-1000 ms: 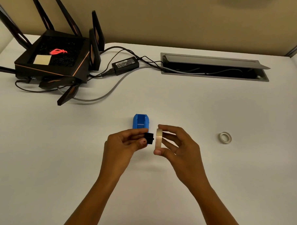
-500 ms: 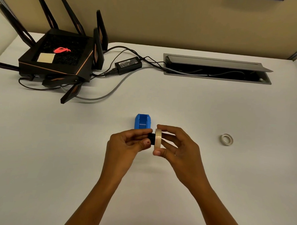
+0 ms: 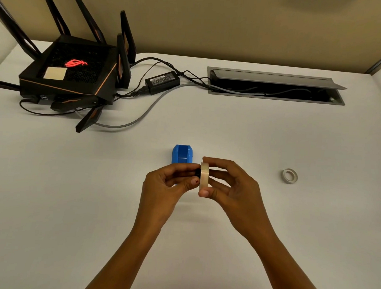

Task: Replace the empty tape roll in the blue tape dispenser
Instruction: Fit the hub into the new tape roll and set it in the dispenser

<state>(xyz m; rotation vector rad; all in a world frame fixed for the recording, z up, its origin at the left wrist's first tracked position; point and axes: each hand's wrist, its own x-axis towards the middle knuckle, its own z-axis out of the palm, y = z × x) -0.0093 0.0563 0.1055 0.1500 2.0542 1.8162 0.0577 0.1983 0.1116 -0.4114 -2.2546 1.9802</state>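
The blue tape dispenser [image 3: 182, 154] sits on the white desk, just behind my hands. My right hand [image 3: 229, 187] pinches a full roll of clear tape [image 3: 204, 174], held on edge. My left hand [image 3: 169, 183] grips a small black spindle [image 3: 197, 172], whose tip is pushed into the roll's core; most of it is hidden by my fingers. An empty white tape core [image 3: 289, 176] lies flat on the desk to the right.
A black router [image 3: 72, 71] with tall antennas stands at the back left, with a power brick [image 3: 162, 82] and loose cables beside it. An open cable hatch [image 3: 275, 87] is set into the desk at the back right.
My hands have come together: the black spindle, apart from the roll a second ago, now sits inside the roll's core. The dispenser and empty core have not moved.
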